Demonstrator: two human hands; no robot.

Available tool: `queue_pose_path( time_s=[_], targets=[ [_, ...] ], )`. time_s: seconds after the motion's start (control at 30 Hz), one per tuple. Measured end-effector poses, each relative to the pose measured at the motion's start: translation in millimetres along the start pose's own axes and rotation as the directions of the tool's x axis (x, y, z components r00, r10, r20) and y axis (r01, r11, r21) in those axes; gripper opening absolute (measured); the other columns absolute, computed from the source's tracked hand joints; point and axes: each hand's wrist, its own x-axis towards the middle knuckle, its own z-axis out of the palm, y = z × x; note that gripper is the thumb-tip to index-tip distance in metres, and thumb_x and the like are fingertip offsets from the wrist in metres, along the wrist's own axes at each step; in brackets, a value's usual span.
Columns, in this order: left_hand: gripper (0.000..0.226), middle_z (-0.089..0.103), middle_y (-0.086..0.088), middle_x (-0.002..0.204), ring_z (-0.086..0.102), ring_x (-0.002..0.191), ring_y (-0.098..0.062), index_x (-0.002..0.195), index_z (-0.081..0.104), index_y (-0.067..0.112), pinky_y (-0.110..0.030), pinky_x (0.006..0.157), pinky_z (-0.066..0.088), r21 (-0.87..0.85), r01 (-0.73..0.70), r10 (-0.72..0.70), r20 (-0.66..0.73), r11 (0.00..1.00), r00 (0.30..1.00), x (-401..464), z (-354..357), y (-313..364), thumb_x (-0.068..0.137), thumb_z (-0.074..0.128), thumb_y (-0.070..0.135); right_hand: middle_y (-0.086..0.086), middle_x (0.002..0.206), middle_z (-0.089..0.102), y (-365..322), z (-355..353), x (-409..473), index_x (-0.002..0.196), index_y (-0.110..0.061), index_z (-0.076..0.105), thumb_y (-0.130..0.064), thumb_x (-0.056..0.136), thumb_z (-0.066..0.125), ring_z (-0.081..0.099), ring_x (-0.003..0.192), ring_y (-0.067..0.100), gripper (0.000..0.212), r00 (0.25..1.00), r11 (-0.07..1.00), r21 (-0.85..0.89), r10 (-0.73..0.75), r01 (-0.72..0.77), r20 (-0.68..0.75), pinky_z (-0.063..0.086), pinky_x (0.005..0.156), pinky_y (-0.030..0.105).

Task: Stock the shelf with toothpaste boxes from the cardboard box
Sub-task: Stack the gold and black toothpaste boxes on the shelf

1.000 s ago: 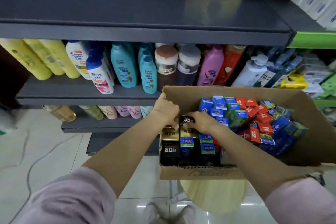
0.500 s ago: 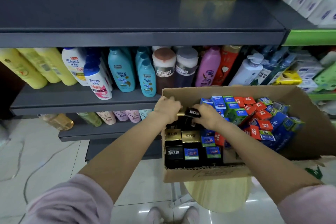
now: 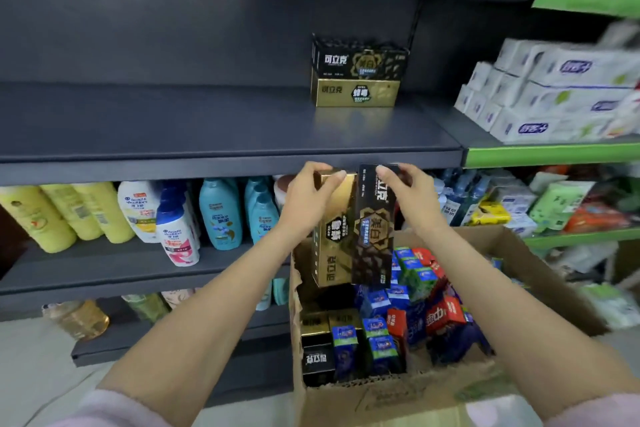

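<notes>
Just below the dark grey shelf (image 3: 225,125) edge, a gold toothpaste carton (image 3: 332,236) is gripped by the left hand (image 3: 308,198) and a black one (image 3: 374,232) by the right hand (image 3: 408,191), above the open cardboard box (image 3: 519,253); both should be turned flat and set beside the stacked cartons (image 3: 356,76).

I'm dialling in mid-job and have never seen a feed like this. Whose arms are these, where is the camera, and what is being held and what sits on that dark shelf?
There is no machine: these are a person's bare arms, filmed by one wide-angle camera on their head, looking forward and down. The left hand grips a gold toothpaste box; the right hand grips a black toothpaste box. Both boxes are held upright, side by side, above the open cardboard box, which holds many more small boxes. On the dark shelf above, a black box stacked on a gold one already stands. Shampoo bottles fill the shelf below.
</notes>
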Motion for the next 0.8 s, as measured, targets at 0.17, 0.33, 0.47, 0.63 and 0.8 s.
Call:
queue_pose_path(
  time_s=[0.17, 0.33, 0.47, 0.63, 0.8],
  targets=[
    [0.024, 0.055, 0.005, 0.089, 0.058, 0.084, -0.015, 0.109, 0.047, 0.020, -0.033, 0.074, 0.047, -0.119, -0.002, -0.004, -0.053, 0.993, 0.999, 25, 1, 53, 0.099, 0.038, 0.040, 0.004, 0.103, 0.068, -31, -15, 18, 0.108, -0.011, 0.061, -0.054, 0.088, 0.051, 0.063, 0.099, 0.020, 0.048, 1.000, 1.000, 0.017, -0.020, 0.020, 0.003, 0.049, 0.090, 0.040],
    [0.039, 0.057, -0.002, 0.084, 0.053, 0.077, -0.015, 0.107, 0.053, 0.014, -0.023, 0.055, 0.036, 0.127, 0.019, -0.018, -0.011, 0.992, 1.000, 53, -5, 96, 0.095, 0.042, 0.049, -0.001, 0.110, 0.066, -59, -28, 43, 0.115, -0.015, 0.061, -0.053, 0.091, 0.045, 0.059, 0.106, 0.017, 0.047, 0.988, 0.990, 0.034, -0.142, 0.140, 0.062, 0.046, 0.097, 0.039],
    [0.054, 0.060, -0.009, 0.106, 0.054, 0.096, -0.022, 0.112, 0.053, 0.007, -0.029, 0.064, 0.038, 0.354, 0.000, 0.011, -0.030, 0.935, 0.999, 73, -13, 110, 0.089, 0.050, 0.056, -0.002, 0.112, 0.057, -83, -41, 71, 0.136, -0.015, 0.048, -0.038, 0.094, 0.050, 0.050, 0.109, 0.012, 0.048, 0.948, 0.950, -0.089, -0.284, 0.298, 0.145, 0.036, 0.089, 0.024],
    [0.049, 0.064, -0.015, 0.104, 0.059, 0.098, -0.030, 0.098, 0.055, 0.007, -0.033, 0.072, 0.042, 0.517, -0.039, 0.082, -0.061, 0.855, 0.995, 94, -21, 121, 0.084, 0.060, 0.053, 0.014, 0.132, 0.051, -112, -37, 105, 0.146, -0.011, 0.030, -0.035, 0.091, 0.058, 0.045, 0.127, 0.028, 0.067, 0.882, 0.825, -0.330, -0.377, 0.458, 0.283, 0.034, 0.096, 0.023],
    [0.062, 0.058, -0.010, 0.110, 0.055, 0.105, -0.028, 0.107, 0.053, 0.009, -0.038, 0.080, 0.046, 0.692, -0.135, 0.151, 0.039, 0.709, 0.988, 119, -31, 127, 0.072, 0.070, 0.058, 0.011, 0.133, 0.054, -130, -17, 138, 0.133, -0.013, 0.044, -0.035, 0.086, 0.065, 0.050, 0.122, 0.029, 0.056, 0.845, 0.691, -0.496, -0.354, 0.526, 0.402, 0.042, 0.099, 0.044]
  ],
)
